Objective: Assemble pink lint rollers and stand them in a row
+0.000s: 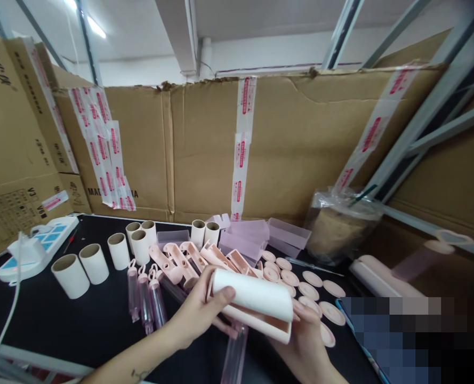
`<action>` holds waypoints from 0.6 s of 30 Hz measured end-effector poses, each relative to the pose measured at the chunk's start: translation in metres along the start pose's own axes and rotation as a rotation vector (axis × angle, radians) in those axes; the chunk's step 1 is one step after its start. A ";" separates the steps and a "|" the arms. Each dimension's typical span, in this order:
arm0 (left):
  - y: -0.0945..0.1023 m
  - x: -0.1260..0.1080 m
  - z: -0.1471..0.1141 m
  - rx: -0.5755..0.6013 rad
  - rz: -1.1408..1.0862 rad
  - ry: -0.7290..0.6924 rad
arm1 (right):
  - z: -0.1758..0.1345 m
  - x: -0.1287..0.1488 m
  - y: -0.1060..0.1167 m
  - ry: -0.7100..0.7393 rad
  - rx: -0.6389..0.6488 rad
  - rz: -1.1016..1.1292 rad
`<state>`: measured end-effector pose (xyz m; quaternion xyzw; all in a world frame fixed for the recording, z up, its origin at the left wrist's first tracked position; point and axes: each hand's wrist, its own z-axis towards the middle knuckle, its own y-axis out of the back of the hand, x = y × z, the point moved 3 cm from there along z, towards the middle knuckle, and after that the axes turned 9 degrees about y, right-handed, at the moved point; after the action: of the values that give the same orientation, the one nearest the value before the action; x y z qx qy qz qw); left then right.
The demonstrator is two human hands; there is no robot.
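Holding: one white roll, one pink case, two hands

Clamping the near-left end of the pink case (258, 322), the left hand (202, 310) is laying its thumb on the white roll (252, 292). The right hand (306, 333) is gripping the opposite end. The roll is sitting lengthwise, partly within the case, above the table; a gap is showing between them at the right.

Risks, as judged: the roll could be slipping out if the thumb lifts; the case wall could be bending under uneven squeezing.

Surface: black table (104, 330). One clear tube (234, 356) is lying below the hands. Capped tubes (157, 298), three, are lying leftward; pink discs (332, 313) are lying scattered rightward. Beyond, pink holders (168, 266) are lying in a row, white cylinders (72, 278) are standing, and purple sheets (247, 237) are overlapping. A power strip (40, 255) is occupying the far left.

Room: taped cardboard (300, 144) is walling the table; behind it, metal posts (336, 32) are rising and a ceiling light (96, 26) is glowing.
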<state>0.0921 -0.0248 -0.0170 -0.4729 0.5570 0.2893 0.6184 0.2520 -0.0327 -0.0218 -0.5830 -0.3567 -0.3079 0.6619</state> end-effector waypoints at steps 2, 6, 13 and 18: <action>0.002 -0.001 0.001 -0.043 0.013 -0.025 | 0.000 0.002 -0.001 -0.015 -0.015 -0.035; 0.006 -0.003 0.002 -0.093 0.020 -0.076 | 0.002 0.007 -0.003 -0.010 -0.077 -0.100; 0.007 -0.002 0.001 -0.134 -0.003 -0.060 | 0.004 0.009 0.009 -0.061 -0.105 -0.120; 0.008 -0.001 0.002 -0.100 -0.004 -0.064 | 0.003 0.008 0.011 -0.095 -0.063 -0.028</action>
<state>0.0855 -0.0200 -0.0186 -0.4949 0.5209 0.3305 0.6120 0.2653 -0.0280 -0.0210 -0.6126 -0.3858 -0.3001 0.6212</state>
